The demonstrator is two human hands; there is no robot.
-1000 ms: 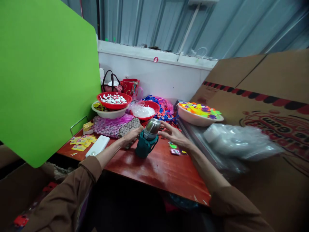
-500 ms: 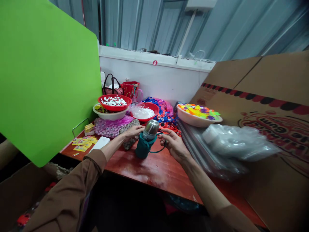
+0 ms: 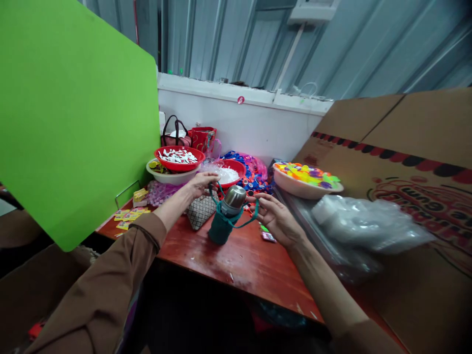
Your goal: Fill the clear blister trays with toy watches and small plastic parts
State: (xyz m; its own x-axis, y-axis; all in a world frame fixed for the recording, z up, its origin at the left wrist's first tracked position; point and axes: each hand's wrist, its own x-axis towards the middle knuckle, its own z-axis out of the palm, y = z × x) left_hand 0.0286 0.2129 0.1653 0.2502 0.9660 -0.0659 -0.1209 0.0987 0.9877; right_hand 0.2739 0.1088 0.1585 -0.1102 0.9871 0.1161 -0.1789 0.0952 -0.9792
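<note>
A steel-topped thermos sits in a dark green cloth bottle sleeve over the middle of the table, leaning slightly right. My left hand pinches one side of the sleeve's green cord, up and left of the thermos cap. On the other side, my right hand has the cord between thumb and fingers, drawn out in a loop. Whether the sleeve's base touches the table cannot be made out. Behind my left wrist lies a patterned pouch, partly covered by that hand.
Red and white bowls of small parts stand at the back left. At the right are a bowl of colourful pieces, clear plastic bags and a large cardboard box. A green panel rises at the left.
My left hand has moved up and away from the sleeve's side, lifting its part of the cord. My right hand keeps its hold, with the cord spread wider. The view has shifted slightly.
</note>
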